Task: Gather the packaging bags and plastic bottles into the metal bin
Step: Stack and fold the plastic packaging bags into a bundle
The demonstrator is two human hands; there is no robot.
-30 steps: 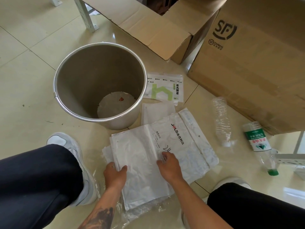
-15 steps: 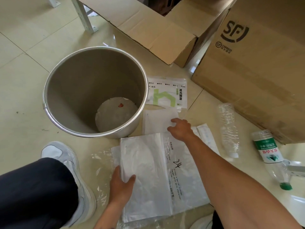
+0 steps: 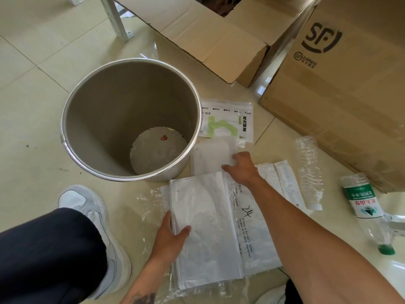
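The metal bin [image 3: 72, 119] stands upright on the floor, holding only a small red scrap at its bottom. A stack of white and clear packaging bags [image 3: 210, 233] lies in front of it. My left hand [image 3: 171, 236] grips the stack's left edge, thumb on top. My right hand [image 3: 242, 166] reaches forward, its fingers on the near corner of a small frosted white bag [image 3: 210, 156] beside the bin. A green-printed bag [image 3: 228, 122] lies behind that. Two plastic bottles lie to the right: a clear crushed one [image 3: 309, 172] and a green-labelled one [image 3: 361, 200].
An open cardboard box [image 3: 219, 34] and a large SF Express box [image 3: 350, 95] stand behind and to the right. A white metal leg [image 3: 116, 20] rises at the back. My shoe [image 3: 92, 207] and dark trouser leg [image 3: 50, 255] are at lower left.
My right hand has left the stack and reached forward to the small frosted bag by the bin. My left hand keeps its hold on the stack's edge.
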